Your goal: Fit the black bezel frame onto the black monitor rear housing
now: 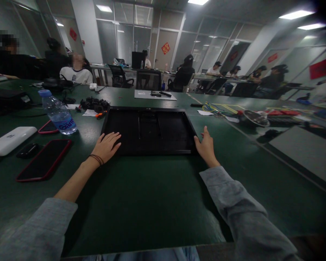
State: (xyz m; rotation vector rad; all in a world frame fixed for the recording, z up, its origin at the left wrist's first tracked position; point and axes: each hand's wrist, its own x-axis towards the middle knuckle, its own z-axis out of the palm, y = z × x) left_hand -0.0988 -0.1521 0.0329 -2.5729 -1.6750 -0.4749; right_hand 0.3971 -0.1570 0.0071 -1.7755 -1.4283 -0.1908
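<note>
A flat black rectangular tray-like case (123,130) with a raised rim lies on the green table in front of me. Two thin lines run down its middle, and a small light mark shows on the far rim. My left hand (105,146) rests over its near left corner, fingers stretched out and slightly apart. At the right edge is my right hand (205,145), its thumb by the rim and a finger pointing up and away. Both hands look open, and neither is wrapped round the case. The outer fingers of the right hand are partly hidden.
To the left are a water bottle (60,115), a red-edged phone (45,160), a white power bank (12,141) and a small black case (28,150). Beyond lie tangled black cables (93,104) and a white board (155,95). A grey panel (306,152) lies right. Several people sit beyond.
</note>
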